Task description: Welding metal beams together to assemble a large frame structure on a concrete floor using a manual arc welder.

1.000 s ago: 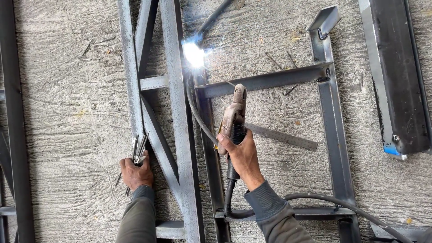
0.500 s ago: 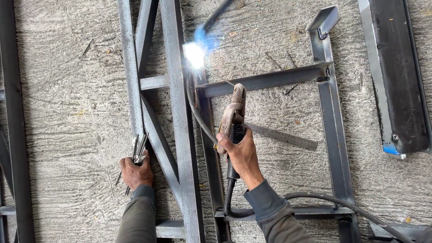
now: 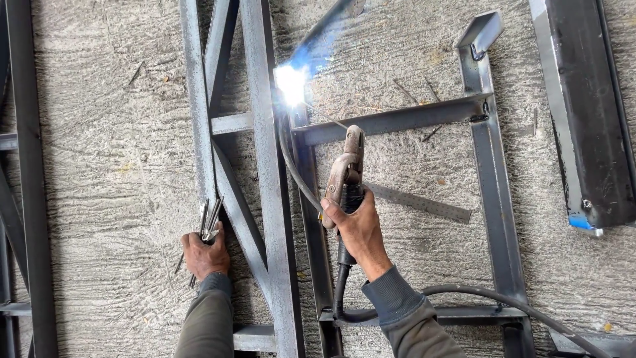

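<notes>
Near the frame's (image 3: 265, 199) middle, right hand (image 3: 358, 229) grips a holder (image 3: 344, 176); arc (image 3: 291, 83) glows far; left hand (image 3: 205, 252) clutches rods (image 3: 211, 219).

The floor (image 3: 99, 132) is rough grey concrete, scored with fine ridges and scattered with short dark rod stubs (image 3: 411, 89) and small yellowish flecks. Even daylight falls across it, with soft shadows beside the metal. At the left edge lies another steel frame (image 3: 33, 199) of dark bars. At the upper right lies a thick dark steel beam (image 3: 589, 113) with a blue mark at its lower end. A flat metal ruler (image 3: 424, 204) lies slantwise on the concrete.
</notes>
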